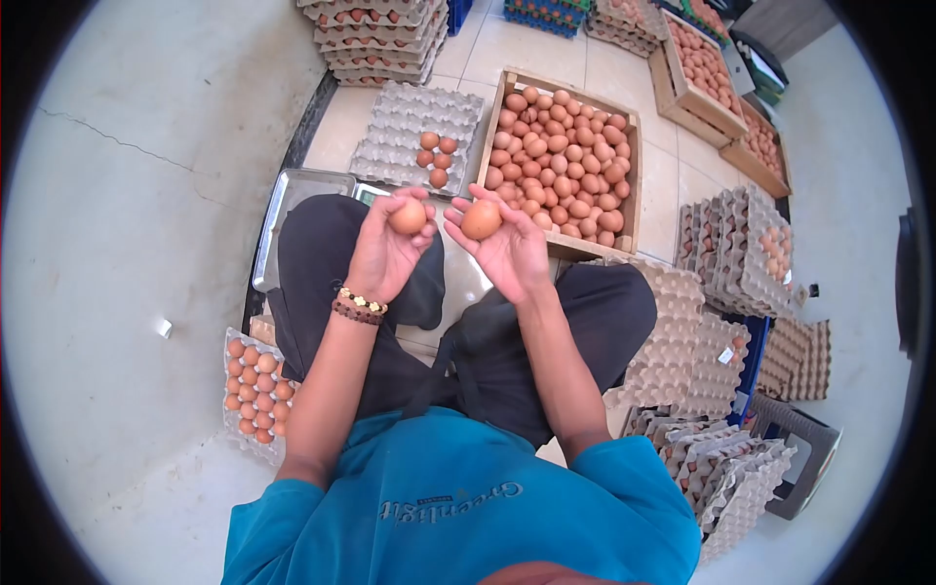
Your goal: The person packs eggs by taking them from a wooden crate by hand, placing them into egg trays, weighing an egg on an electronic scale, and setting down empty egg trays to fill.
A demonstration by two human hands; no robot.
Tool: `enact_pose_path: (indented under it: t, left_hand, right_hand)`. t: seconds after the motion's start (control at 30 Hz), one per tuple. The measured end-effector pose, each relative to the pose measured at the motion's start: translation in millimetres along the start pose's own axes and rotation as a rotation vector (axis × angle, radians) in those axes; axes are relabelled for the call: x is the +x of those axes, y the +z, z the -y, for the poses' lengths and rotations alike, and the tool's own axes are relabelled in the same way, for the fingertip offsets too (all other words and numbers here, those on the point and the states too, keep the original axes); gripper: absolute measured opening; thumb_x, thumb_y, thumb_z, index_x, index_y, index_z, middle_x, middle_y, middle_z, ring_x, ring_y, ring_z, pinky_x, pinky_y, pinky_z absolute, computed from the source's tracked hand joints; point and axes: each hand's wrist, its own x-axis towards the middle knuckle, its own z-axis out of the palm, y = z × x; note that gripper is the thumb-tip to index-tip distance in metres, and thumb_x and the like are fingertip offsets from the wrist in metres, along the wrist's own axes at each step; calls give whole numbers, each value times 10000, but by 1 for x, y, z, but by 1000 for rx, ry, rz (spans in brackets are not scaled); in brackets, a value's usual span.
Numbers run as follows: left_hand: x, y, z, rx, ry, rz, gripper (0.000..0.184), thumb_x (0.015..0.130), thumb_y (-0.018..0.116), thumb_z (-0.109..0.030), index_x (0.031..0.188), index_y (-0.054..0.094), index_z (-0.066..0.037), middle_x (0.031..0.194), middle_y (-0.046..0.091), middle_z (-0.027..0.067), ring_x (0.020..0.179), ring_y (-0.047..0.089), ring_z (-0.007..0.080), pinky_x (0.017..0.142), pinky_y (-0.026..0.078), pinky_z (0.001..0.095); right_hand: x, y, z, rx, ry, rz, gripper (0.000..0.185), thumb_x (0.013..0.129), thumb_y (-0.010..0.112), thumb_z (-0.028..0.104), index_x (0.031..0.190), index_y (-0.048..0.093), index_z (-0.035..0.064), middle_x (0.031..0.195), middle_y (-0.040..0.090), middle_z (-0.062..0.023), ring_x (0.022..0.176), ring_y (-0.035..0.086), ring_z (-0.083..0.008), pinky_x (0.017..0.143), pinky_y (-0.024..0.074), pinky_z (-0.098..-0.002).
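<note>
My left hand [381, 255] is turned palm up, its fingers curled round a brown egg [408, 216]. Beside it my right hand [515, 252] cradles another brown egg [481, 219] between thumb and fingers. Both are raised above my crossed legs, a short way apart. Just beyond them lies a grey egg tray [400, 127] with several eggs [439, 178] grouped toward its near right part. A wooden crate [636, 166] heaped with loose brown eggs [565, 161] stands ahead of my right hand.
A metal scale pan [283, 210] sits by my left knee. Another egg-filled tray [232, 419] lies at my left hip. Stacked trays stand at the back [375, 44] and to the right [746, 253]. More wooden crates [673, 93] hold eggs at the far right. A wall [146, 175] borders my left.
</note>
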Motion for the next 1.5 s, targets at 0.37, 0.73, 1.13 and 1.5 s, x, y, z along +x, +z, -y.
enact_pose_path:
  t: [0.37,0.73,1.13,1.5]
  left_hand:
    - [2,-4,23,757,9,-156,424,889,707,-159,1266,612,11,1022,653,53,814,603,56,655,507,215]
    - [-17,-6,11,458,-19,-4,562,883,742,-133,1380,507,-14,1021,652,57,789,566,33,626,487,193]
    - [-182,-32,-95,394,535,-283,601,787,764,24,1335,521,-30,1125,643,106,753,601,70,572,498,208]
    - [-423,-265,-73,1446,426,-1421,505,769,814,-103,1221,594,-66,1073,700,97,924,675,150,763,550,282]
  right_hand:
    - [6,-13,-7,-358,-68,-19,617,1049,393,439,1411,442,-58,1384,523,-181,1215,567,-246,973,504,-391]
    - [-3,-3,2,-257,-11,119,780,1004,338,567,1467,336,-61,1381,491,-320,1254,537,-357,1058,434,-440]
    - [12,-38,14,-312,-84,-231,692,999,385,468,1404,426,-92,1335,549,-257,1228,542,-344,1089,409,-450]
    - [26,-51,3,-402,-52,-341,613,1008,395,440,1359,488,-54,1329,536,-224,1254,515,-311,1091,402,-412]
